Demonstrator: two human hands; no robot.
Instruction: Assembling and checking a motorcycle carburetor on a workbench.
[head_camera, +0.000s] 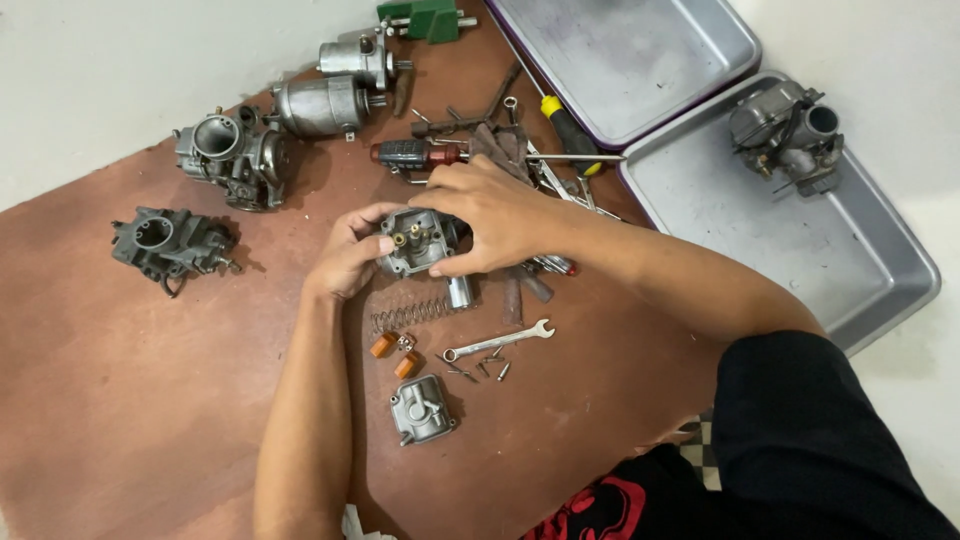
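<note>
Gripping a carburettor body (415, 240), left hand (350, 262) and right hand (490, 215) over brown mat (120, 400) on pale floor (90, 80).

Both forearms are bare from elbow to wrist, with no watch, bracelet or glove on the left hand (350, 262) or the right hand (490, 215). A black short sleeve (800, 430) covers the right upper arm. At the lower edge, black clothing carries a red printed design (590, 510), beside a patch of black-and-white checked fabric (705, 450).
</note>
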